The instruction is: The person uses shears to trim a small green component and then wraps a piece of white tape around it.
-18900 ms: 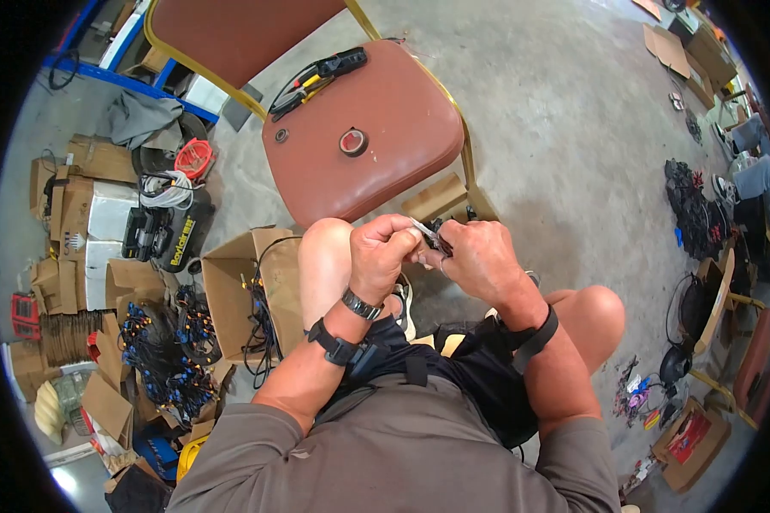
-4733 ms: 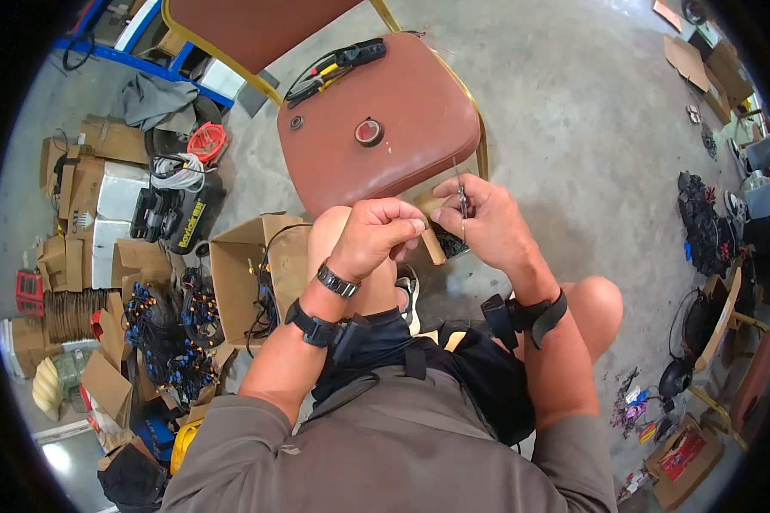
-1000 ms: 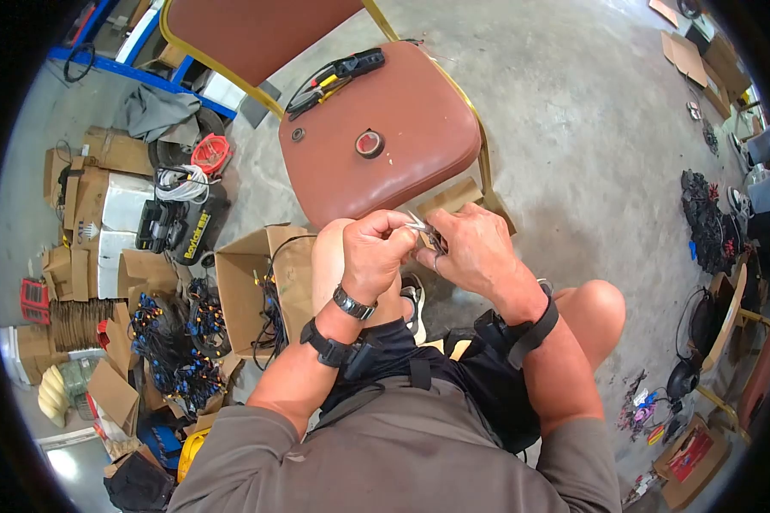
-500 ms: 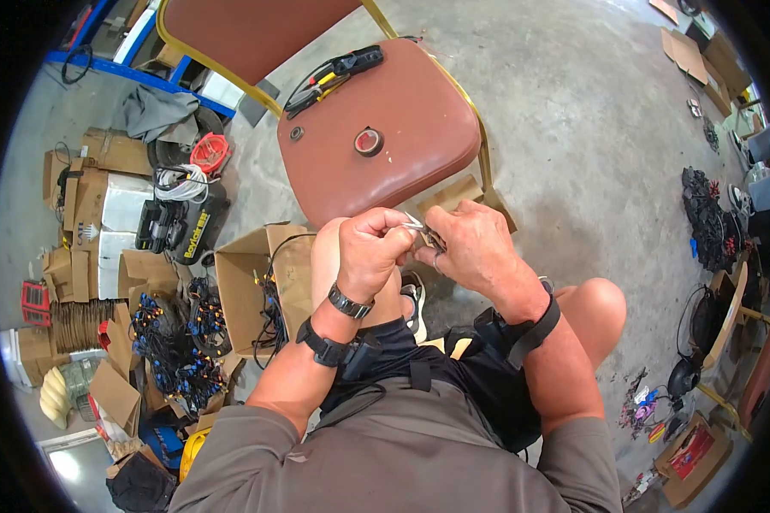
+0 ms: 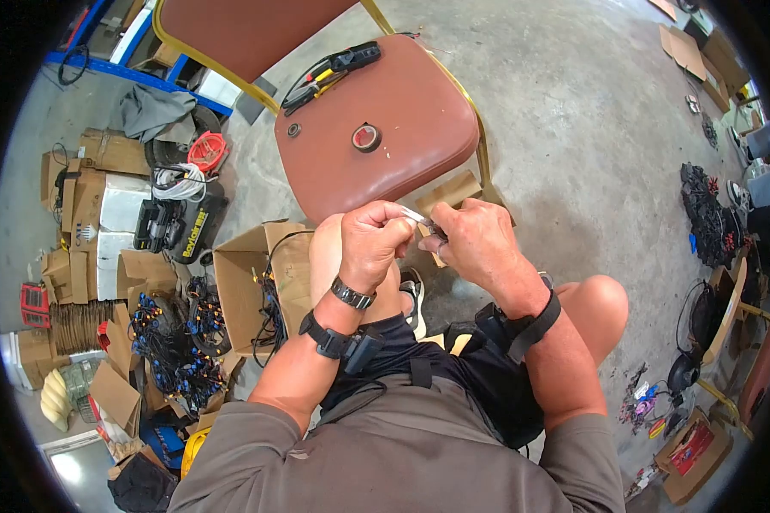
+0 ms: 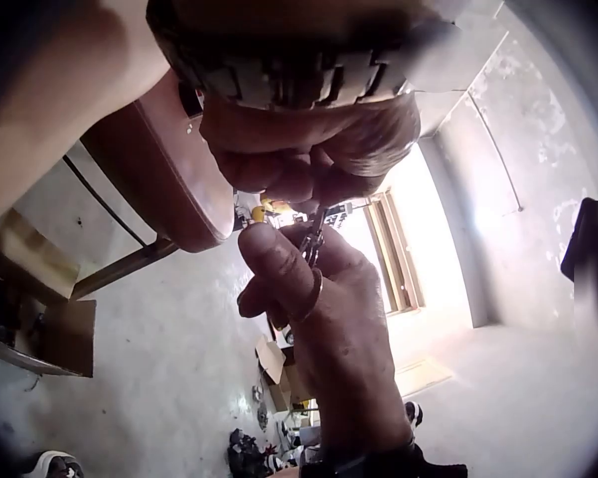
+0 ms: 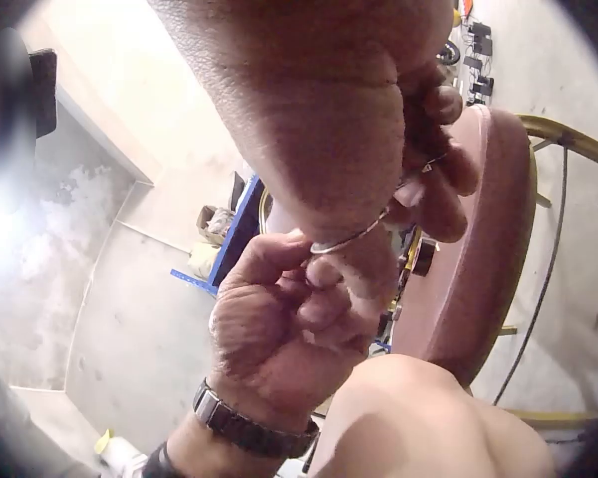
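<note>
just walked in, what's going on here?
A seated person has both hands together above the knees. The left hand pinches a thin pale strip; the right hand grips a small dark part at its other end. A tape roll and hand tools lie on the brown chair ahead.

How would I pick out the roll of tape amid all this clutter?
Look at the brown padded chair in front of the seated person. The roll of tape lies flat mid-seat, a dark ring with a red core, larger than the small ring left of it.
</note>
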Demonstrator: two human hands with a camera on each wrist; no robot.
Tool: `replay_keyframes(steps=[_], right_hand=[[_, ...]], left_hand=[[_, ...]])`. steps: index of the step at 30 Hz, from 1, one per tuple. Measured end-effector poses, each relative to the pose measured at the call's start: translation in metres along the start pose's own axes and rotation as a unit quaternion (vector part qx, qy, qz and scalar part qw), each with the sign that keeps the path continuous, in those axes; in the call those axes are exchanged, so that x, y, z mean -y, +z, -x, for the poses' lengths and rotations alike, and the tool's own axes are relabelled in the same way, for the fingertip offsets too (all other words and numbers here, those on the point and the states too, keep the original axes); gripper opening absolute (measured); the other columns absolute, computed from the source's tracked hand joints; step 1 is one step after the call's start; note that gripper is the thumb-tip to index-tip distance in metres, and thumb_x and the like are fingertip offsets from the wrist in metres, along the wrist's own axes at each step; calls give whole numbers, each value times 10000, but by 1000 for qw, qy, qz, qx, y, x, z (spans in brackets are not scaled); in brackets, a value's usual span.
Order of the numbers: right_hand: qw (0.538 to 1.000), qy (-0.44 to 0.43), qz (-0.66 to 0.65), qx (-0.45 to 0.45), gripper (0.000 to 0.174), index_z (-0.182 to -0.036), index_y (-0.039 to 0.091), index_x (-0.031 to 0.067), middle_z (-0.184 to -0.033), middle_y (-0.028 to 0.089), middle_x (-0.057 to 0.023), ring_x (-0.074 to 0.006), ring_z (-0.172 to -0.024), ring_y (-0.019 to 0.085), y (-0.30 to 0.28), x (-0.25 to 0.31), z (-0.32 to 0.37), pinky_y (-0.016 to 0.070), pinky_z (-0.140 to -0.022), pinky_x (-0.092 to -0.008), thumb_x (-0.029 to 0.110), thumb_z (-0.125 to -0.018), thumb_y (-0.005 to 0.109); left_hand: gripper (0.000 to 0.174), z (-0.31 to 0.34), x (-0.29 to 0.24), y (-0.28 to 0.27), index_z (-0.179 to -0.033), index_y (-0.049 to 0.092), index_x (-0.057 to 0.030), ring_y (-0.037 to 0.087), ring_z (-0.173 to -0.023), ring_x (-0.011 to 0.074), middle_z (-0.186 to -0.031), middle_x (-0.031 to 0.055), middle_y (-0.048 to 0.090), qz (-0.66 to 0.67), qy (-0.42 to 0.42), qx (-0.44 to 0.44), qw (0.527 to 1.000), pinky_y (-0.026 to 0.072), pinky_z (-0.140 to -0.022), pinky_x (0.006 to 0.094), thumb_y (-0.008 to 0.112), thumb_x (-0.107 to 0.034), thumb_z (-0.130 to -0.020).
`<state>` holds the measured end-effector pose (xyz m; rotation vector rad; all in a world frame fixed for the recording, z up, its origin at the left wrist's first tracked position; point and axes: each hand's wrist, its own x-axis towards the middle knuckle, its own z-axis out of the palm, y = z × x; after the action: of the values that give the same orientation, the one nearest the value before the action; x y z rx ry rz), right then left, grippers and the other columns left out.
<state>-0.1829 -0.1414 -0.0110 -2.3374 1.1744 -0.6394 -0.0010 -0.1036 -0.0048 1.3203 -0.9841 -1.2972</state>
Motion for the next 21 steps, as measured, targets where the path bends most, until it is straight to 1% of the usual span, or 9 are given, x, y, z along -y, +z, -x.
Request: replay_keyframes(steps=[1,4,7,10,13,16,21], right_hand=[[1000,5,3,5,345,-808,621,64,-677,657,-92,-303,-731,653,0,-1,1,526,-653,-436,307,-692,835],[999,-11,-38,1,347,-830,623,61,-686,663,-126,-340,-735,650,-2,-1,2,522,-698,-447,324,-707,813],[998,-16,-50,32,371,-824,623,62,-684,662,-119,-342,-759,648,-7,-1,2,518,-713,-450,340,-686,827],[998,1,-48,41,375,-833,632,63,-708,669,-122,-348,-783,646,-11,1,0,518,-735,-456,347,-687,828],[998,3,-61,32,368,-842,642,62,-730,675,-131,-351,-795,647,-9,0,0,525,-734,-459,343,-692,828],[997,18,-57,45,359,-850,651,60,-748,678,-139,-352,-811,655,-11,0,0,530,-725,-464,336,-701,825],[998,8,-46,33,331,-844,651,55,-729,674,-149,-363,-808,669,-8,-2,1,531,-706,-473,318,-723,812]], left_hand=[[61,-1,1,1,-854,693,1,531,-535,79,-674,40,634,8,-6,1,1000,411,-483,213,647,-39,-855],[53,1,4,0,-843,692,-1,531,-529,78,-671,36,633,-3,-15,18,1000,413,-480,214,651,-34,-852],[49,5,3,3,-840,692,-3,529,-519,76,-672,35,638,-11,-18,27,999,412,-473,213,653,-31,-849],[45,3,1,4,-846,694,-3,528,-512,76,-674,35,641,-28,-14,27,999,411,-465,214,657,-29,-847],[46,1,-1,1,-852,695,-3,530,-511,79,-677,41,645,-16,-5,35,999,410,-462,213,658,-29,-847],[48,0,1,-1,-874,692,21,553,-537,62,-694,34,653,15,-11,40,999,439,-478,205,659,4,-843],[45,-2,4,-1,-869,689,18,554,-533,67,-690,34,651,9,-8,32,999,438,-473,208,661,-10,-846]])
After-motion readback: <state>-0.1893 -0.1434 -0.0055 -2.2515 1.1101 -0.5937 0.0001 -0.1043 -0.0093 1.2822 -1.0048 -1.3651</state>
